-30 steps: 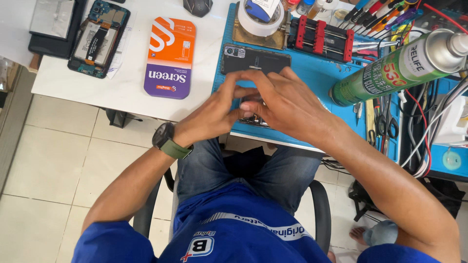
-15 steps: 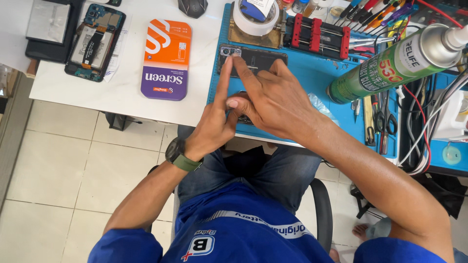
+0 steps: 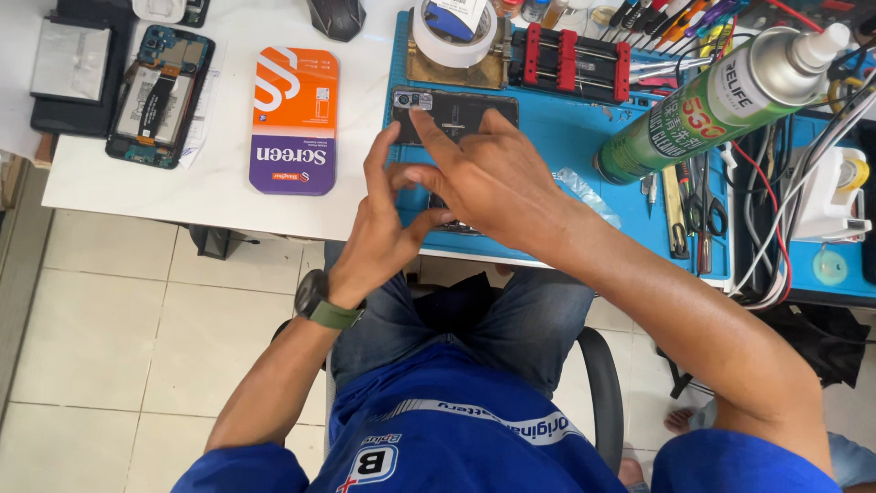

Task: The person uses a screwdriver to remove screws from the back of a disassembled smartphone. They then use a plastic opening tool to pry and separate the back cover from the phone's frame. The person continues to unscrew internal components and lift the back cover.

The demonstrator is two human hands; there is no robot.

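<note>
Right hand (image 3: 497, 187) lying flat w/ fingers spread, pressing dark rectangular glass-backed phone (image 3: 456, 114); left hand (image 3: 383, 228) pinching phone's near edge, fingers loosely extended. Phone's lower half is staying hidden under fingers.

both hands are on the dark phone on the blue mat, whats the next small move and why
Probably press along the top edge, by the camera corner. The right hand already has a finger at that corner of the dark phone, and the left hand steadies its lower end on the blue mat.
</note>
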